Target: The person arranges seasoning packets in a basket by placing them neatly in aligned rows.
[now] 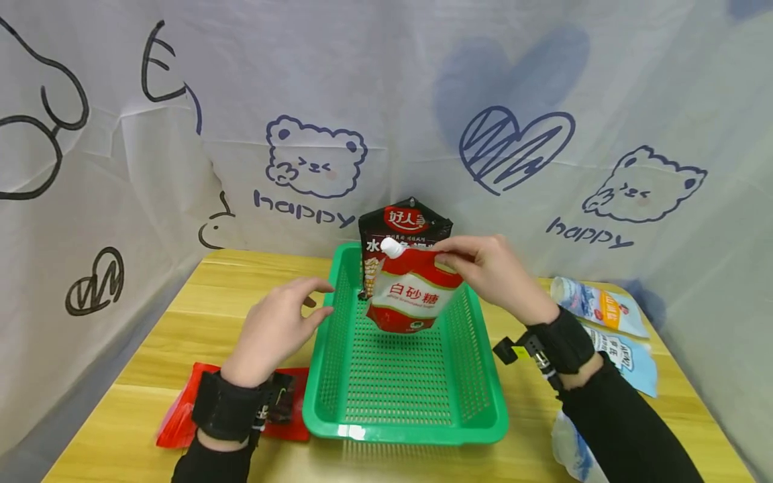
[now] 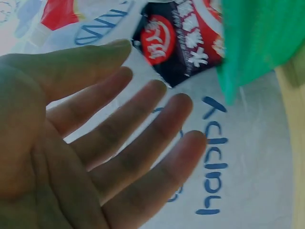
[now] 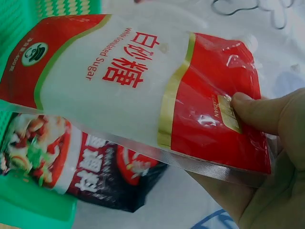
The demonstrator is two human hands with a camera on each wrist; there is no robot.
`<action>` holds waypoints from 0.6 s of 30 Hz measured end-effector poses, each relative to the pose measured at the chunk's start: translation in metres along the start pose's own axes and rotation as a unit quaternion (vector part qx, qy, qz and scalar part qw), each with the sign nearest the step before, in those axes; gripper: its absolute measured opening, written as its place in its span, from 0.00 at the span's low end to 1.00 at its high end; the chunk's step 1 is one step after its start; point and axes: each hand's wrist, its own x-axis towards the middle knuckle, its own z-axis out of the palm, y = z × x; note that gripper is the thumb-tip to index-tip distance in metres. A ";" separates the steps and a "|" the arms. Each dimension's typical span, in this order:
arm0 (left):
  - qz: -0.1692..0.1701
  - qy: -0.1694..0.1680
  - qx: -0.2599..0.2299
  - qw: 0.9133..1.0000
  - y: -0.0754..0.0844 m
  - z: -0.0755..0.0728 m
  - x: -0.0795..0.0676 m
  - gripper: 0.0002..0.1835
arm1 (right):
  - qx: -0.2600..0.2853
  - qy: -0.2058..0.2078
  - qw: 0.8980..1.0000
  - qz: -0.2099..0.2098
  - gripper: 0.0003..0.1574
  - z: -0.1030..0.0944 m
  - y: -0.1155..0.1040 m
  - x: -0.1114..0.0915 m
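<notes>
A red and white bag of white granulated sugar [image 1: 413, 292] with a white spout cap hangs over the green plastic basket [image 1: 404, 433]. My right hand [image 1: 492, 272] pinches its top corner, thumb on the front in the right wrist view, where the sugar bag [image 3: 114, 76] fills much of the picture. Behind it a black seasoning packet [image 1: 404, 218] stands upright against the basket's far end. My left hand [image 1: 280, 325] is beside the basket's left rim, holding nothing; in the left wrist view the left hand [image 2: 109, 138] has its fingers spread and fairly straight.
Red packages [image 1: 292, 402] lie left of the basket, partly under my left forearm. On the right are a white-and-blue pouch [image 1: 604, 308], a light blue pouch [image 1: 631, 362] and a partly hidden clear-and-blue bag [image 1: 574, 446]. A drawn-on white cloth [image 1: 392, 87] rises behind the table.
</notes>
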 end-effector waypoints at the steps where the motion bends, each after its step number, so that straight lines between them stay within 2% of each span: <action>1: -0.007 -0.009 0.001 1.000 -0.003 0.001 0.001 0.16 | -0.003 -0.009 1.000 0.006 0.12 0.002 0.003 0.005; 7: -0.027 -0.062 -0.003 0.998 -0.013 0.010 0.004 0.16 | -0.027 -0.045 0.998 0.018 0.12 0.019 0.025 0.030; 14: -0.023 -0.087 0.002 0.996 -0.015 0.018 0.006 0.19 | -0.021 -0.069 0.996 0.044 0.13 0.035 0.046 0.047; 18: -0.023 -0.097 0.005 0.995 -0.014 0.019 0.007 0.19 | -0.018 -0.067 0.997 0.039 0.13 0.039 0.051 0.052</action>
